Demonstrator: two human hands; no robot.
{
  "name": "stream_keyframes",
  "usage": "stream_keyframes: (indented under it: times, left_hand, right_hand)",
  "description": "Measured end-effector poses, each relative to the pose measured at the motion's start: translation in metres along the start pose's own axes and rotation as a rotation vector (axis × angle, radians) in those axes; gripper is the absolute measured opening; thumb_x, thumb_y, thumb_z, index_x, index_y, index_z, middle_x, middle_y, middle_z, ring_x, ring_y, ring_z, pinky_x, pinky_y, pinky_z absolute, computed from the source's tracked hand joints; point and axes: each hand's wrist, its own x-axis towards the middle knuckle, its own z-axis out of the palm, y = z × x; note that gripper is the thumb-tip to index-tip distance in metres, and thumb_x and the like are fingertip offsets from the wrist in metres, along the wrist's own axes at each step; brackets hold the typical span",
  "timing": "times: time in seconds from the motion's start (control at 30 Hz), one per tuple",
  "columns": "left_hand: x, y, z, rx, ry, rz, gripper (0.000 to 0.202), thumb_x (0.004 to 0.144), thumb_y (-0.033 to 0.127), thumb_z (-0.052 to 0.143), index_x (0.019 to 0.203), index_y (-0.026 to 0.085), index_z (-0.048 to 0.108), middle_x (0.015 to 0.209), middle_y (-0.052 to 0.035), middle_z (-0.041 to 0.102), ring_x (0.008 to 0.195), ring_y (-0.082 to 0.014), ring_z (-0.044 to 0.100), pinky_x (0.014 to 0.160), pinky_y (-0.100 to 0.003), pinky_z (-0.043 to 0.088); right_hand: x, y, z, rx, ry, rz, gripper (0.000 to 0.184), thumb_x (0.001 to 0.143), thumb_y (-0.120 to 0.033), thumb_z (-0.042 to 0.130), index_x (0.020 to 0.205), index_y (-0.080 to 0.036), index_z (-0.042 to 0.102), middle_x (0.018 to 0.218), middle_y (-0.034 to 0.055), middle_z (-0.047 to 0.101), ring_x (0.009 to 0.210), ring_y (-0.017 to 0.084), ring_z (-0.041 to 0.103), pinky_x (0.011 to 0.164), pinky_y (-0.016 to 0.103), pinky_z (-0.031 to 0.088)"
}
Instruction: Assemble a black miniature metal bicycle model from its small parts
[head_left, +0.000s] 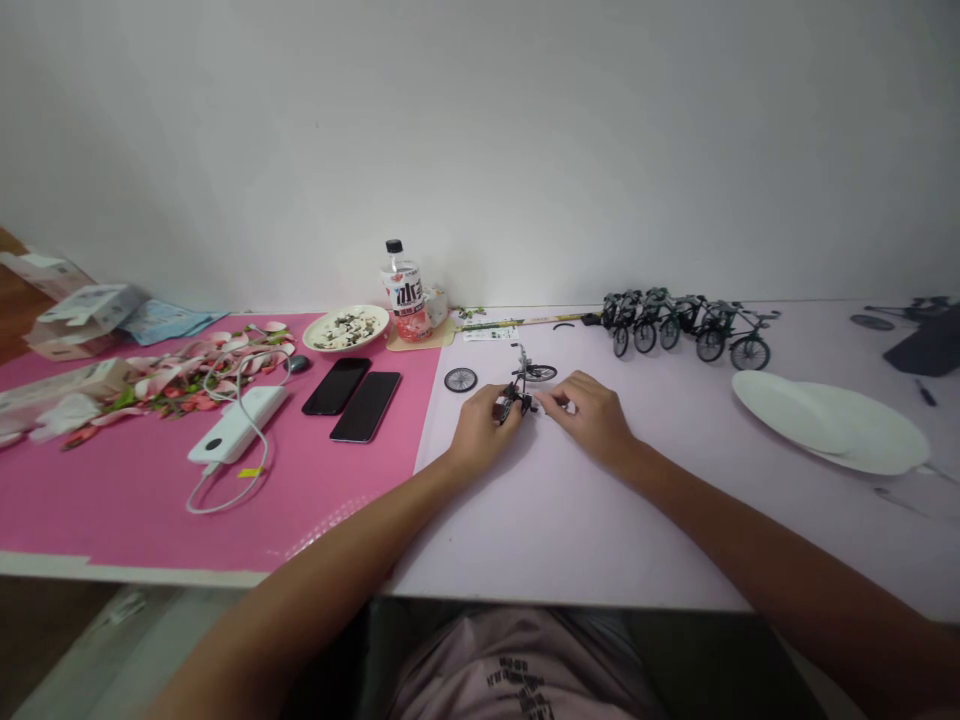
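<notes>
A partly assembled miniature bicycle point(517, 392) is tilted on the pale table in front of me. My left hand point(480, 428) is closed around its dark rear part, and the fingers hide much of it. The handlebar end points away from me. My right hand point(596, 415) is pinched right beside the bicycle, near its pedal; anything between those fingertips is too small to make out. A spoked wheel point(541, 372) shows at the bicycle's front end. Another loose wheel point(460, 379) lies flat just beyond my left hand.
Several finished miniature bicycles point(679, 322) stand along the wall. White plates point(832, 425) lie to the right. On the pink cover are two phones point(365, 406), a white power strip point(238, 424) with its cable, and petals. A drink bottle point(406, 295) stands beside a bowl point(315, 338) of small parts.
</notes>
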Motion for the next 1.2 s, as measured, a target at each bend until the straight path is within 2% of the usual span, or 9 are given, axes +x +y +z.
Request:
stream_keyframes:
  times: [0.1, 0.17, 0.27, 0.37, 0.6, 0.8, 0.87, 1.0, 1.2]
  left_hand:
    - [-0.0013, -0.0003, 0.0005, 0.018, -0.015, 0.036, 0.02, 0.091, 0.025, 0.062, 0.108, 0.017, 0.071, 0.102, -0.0081, 0.075, 0.076, -0.0154, 0.069, 0.068, -0.026, 0.055]
    - [-0.0014, -0.0009, 0.0008, 0.025, -0.023, 0.051, 0.02, 0.091, 0.025, 0.062, 0.107, 0.017, 0.071, 0.102, -0.0081, 0.075, 0.077, -0.0157, 0.069, 0.069, -0.026, 0.055]
    - [-0.0007, -0.0026, 0.0012, 0.028, -0.023, 0.049, 0.021, 0.092, 0.025, 0.061, 0.109, 0.017, 0.07, 0.102, -0.0082, 0.075, 0.075, -0.0156, 0.068, 0.069, -0.026, 0.055]
    - [0.0, -0.0043, 0.0015, 0.037, -0.005, 0.033, 0.022, 0.092, 0.026, 0.061, 0.11, 0.017, 0.07, 0.104, -0.0076, 0.076, 0.074, -0.0152, 0.068, 0.071, -0.027, 0.055]
    - [-0.001, -0.005, 0.0014, 0.081, -0.003, 0.036, 0.022, 0.094, 0.027, 0.061, 0.113, 0.018, 0.069, 0.109, -0.0082, 0.075, 0.076, -0.0153, 0.069, 0.071, -0.027, 0.055]
    - [-0.0027, -0.0057, 0.0014, 0.12, -0.023, 0.089, 0.022, 0.095, 0.027, 0.059, 0.113, 0.018, 0.068, 0.104, -0.0086, 0.074, 0.079, -0.0171, 0.069, 0.074, -0.029, 0.055]
    - [-0.0029, -0.0055, 0.0013, 0.123, -0.021, 0.09, 0.022, 0.094, 0.027, 0.06, 0.113, 0.018, 0.068, 0.103, -0.0086, 0.074, 0.079, -0.0172, 0.069, 0.074, -0.029, 0.056]
    - [-0.0024, -0.0044, 0.0008, 0.112, -0.012, 0.074, 0.022, 0.094, 0.026, 0.06, 0.113, 0.019, 0.068, 0.106, -0.0087, 0.074, 0.078, -0.0164, 0.069, 0.073, -0.028, 0.055]
    - [-0.0027, -0.006, 0.0011, 0.129, -0.003, 0.086, 0.022, 0.095, 0.028, 0.059, 0.114, 0.018, 0.067, 0.106, -0.0088, 0.074, 0.077, -0.0162, 0.068, 0.075, -0.029, 0.055]
  right_hand:
    - [-0.001, -0.0002, 0.0002, -0.025, -0.071, 0.035, 0.041, 0.105, -0.035, 0.052, 0.066, -0.024, 0.05, 0.062, 0.0025, 0.058, 0.066, 0.019, 0.058, 0.06, 0.033, 0.043]
    - [-0.0018, -0.0015, -0.0001, -0.008, -0.13, 0.07, 0.041, 0.108, -0.035, 0.044, 0.069, -0.024, 0.051, 0.065, 0.0032, 0.057, 0.07, 0.02, 0.059, 0.064, 0.033, 0.045]
    - [-0.0033, -0.0046, -0.0003, 0.049, -0.186, 0.153, 0.027, 0.107, -0.036, 0.042, 0.089, -0.023, 0.058, 0.083, 0.0062, 0.066, 0.083, 0.022, 0.064, 0.071, 0.034, 0.05]
    - [-0.0052, -0.0066, 0.0007, 0.089, -0.217, 0.226, 0.014, 0.102, -0.036, 0.051, 0.107, -0.024, 0.055, 0.102, 0.0085, 0.068, 0.092, 0.023, 0.067, 0.076, 0.035, 0.053]
    - [-0.0069, -0.0021, 0.0055, 0.123, -0.233, 0.25, 0.012, 0.101, -0.037, 0.05, 0.099, -0.025, 0.051, 0.097, 0.0071, 0.068, 0.085, 0.023, 0.068, 0.074, 0.035, 0.053]
    - [-0.0038, -0.005, 0.0019, 0.027, -0.25, 0.28, 0.037, 0.106, -0.041, 0.042, 0.073, -0.025, 0.042, 0.074, 0.0032, 0.06, 0.065, 0.019, 0.058, 0.062, 0.032, 0.045]
    - [-0.0033, -0.0075, 0.0, 0.069, -0.265, 0.282, 0.036, 0.107, -0.04, 0.04, 0.076, -0.025, 0.047, 0.076, 0.0037, 0.063, 0.068, 0.019, 0.061, 0.066, 0.032, 0.047]
    - [-0.005, -0.0091, -0.0002, 0.174, -0.262, 0.306, 0.013, 0.101, -0.038, 0.052, 0.101, -0.025, 0.053, 0.099, 0.0058, 0.071, 0.082, 0.021, 0.068, 0.071, 0.032, 0.052]
    - [-0.0066, -0.0042, 0.0034, 0.196, -0.297, 0.349, 0.015, 0.099, -0.039, 0.053, 0.097, -0.025, 0.049, 0.089, 0.0038, 0.071, 0.072, 0.02, 0.067, 0.064, 0.031, 0.049]
